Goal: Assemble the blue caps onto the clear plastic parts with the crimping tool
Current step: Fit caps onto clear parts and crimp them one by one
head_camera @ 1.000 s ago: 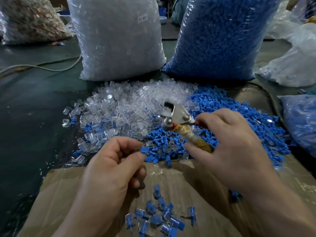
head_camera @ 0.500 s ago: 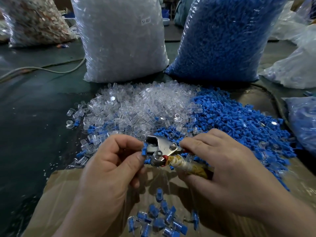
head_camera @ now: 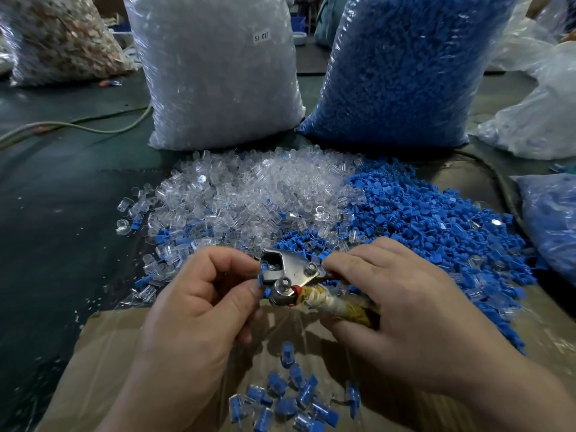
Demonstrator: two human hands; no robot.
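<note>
In the upper left of the frame sits a see-through bag of brownish mixed bits [head_camera: 62, 39], and a pale cable [head_camera: 78, 127] lies on the dark floor below it. Next comes a tall see-through bag of clear plastic parts [head_camera: 215, 73]. In front of it, in the middle of the frame, is a loose pile of small clear plastic parts [head_camera: 249, 188]. Lower down, left of centre, the left hand [head_camera: 199, 310] has its fingers curled. Its thumb and first finger pinch a small blue cap piece [head_camera: 261, 274] right at the mouth of the tool. I cannot tell if a clear part sits under the cap, as the fingers hide it. The shiny metal crimping tool [head_camera: 290, 272], with yellow tape round its handle, is in the centre, above a flat sheet of brown cardboard [head_camera: 103, 369]. At the bottom centre a little heap of finished blue-and-clear pieces [head_camera: 290, 400] lies on the cardboard. Right of centre, the right hand [head_camera: 414, 310] wraps its fingers round the tool's handles and grips them. Behind it spreads a big pile of loose blue caps [head_camera: 436, 226], and in the upper right stands a tall bag of blue caps [head_camera: 399, 67]. The step in hand looks like setting the piece in the tool's mouth. I think the next move needs the left hand to hold the piece straight while the right hand squeezes hard, with fingertips kept out of the mouth.
</note>
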